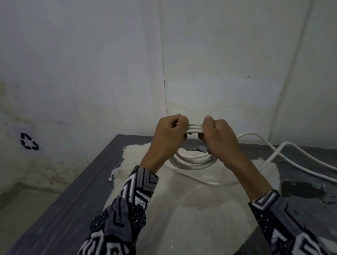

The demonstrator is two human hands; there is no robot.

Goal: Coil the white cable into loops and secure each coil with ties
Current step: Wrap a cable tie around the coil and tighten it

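I am looking down at my two hands, raised in front of me in the corner of a room with pale walls. My left hand (pixel 169 136) and my right hand (pixel 219 138) are close together, almost knuckle to knuckle, and both are curled into fists around the top of a coil of white cable (pixel 193 161). The fingers of each hand are wrapped round the bundled strands, so that only a short stretch of several side-by-side strands shows in the gap between my fists. My right thumb lies along the top of the bundle, its nail facing up.

Below my hands the rest of the coil hangs in rounded loops, its lower edge near or touching a cream cloth (pixel 198 204) spread under it; I cannot tell which. The cloth lies on a dark grey tabletop (pixel 70 208) that runs into the corner. From the coil, loose lengths of the same cable trail away to my right across the cloth and the grey surface, toward the right edge of the view.

Both my forearms wear sleeves (pixel 133 208) with a bold black, white and grey geometric print, pushed back from the wrists.

On the left wall (pixel 71 64), low down, is a small black recycling mark (pixel 29 141) made of three arrows. The wall around it is stained and discoloured.
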